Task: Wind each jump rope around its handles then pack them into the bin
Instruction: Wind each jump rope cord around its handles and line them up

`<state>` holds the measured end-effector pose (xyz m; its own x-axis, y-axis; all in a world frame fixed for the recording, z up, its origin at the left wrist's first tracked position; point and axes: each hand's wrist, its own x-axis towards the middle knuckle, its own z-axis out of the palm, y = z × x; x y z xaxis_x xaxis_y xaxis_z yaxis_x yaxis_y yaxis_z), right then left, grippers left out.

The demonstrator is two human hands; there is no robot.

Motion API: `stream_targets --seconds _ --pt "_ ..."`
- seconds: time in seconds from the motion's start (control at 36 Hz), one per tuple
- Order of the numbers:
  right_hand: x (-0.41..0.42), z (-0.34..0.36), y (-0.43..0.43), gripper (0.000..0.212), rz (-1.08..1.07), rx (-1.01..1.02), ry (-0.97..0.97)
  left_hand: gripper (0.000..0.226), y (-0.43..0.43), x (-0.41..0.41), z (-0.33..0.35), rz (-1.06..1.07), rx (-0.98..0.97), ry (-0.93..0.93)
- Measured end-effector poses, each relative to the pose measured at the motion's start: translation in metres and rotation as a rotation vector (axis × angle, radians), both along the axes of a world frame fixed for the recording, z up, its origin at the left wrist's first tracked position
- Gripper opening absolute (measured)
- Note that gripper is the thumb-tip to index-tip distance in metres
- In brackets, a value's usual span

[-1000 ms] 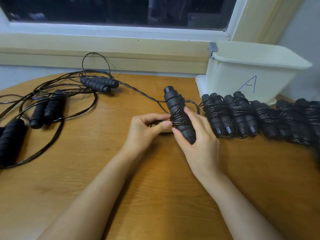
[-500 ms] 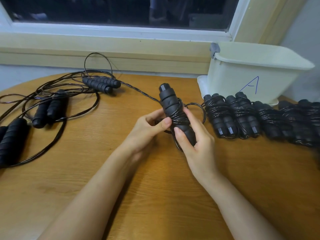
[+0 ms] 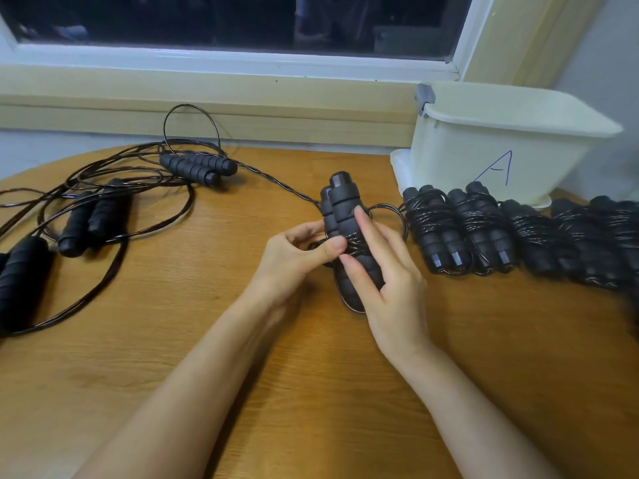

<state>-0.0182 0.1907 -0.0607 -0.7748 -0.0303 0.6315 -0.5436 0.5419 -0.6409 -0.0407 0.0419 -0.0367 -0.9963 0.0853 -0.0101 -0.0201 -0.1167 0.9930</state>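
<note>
Your right hand grips the handles, fingers curled round the lower half, forefinger lying up the foam. Your left hand pinches the cord against the wraps at mid-handle, thumb on top.

Change over the last second: the handles have swung from leaning right to nearly upright, top end away from you. The pair has also lifted a little toward the window. The left thumb has kept its place on the wraps. One loop of cord now stands out just right of the handles.

Meaning: likely mid-turn, another wrap going on. Winding is not done. The cord runs slack and twisted across the table toward the loose ropes at far left, so several turns appear to remain.

Wound sets lie in a row to the right, just in front of the bin. None shows inside it, though its interior is hidden from here. Packing looks unstarted; more loose ropes wait at left.

Watch the trailing cord: it may snag the loose pair.
</note>
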Motion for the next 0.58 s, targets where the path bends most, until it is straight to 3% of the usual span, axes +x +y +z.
stream_targets --seconds 0.36,0.58 --pt "0.0022 0.0094 0.0046 0.05 0.276 -0.495 -0.289 0.032 -0.0003 -0.0003 0.007 0.078 0.192 -0.046" --pt "0.0015 0.0078 0.0047 0.049 0.235 -0.454 -0.304 0.036 -0.0019 0.0008 0.0069 0.06 0.166 -0.091"
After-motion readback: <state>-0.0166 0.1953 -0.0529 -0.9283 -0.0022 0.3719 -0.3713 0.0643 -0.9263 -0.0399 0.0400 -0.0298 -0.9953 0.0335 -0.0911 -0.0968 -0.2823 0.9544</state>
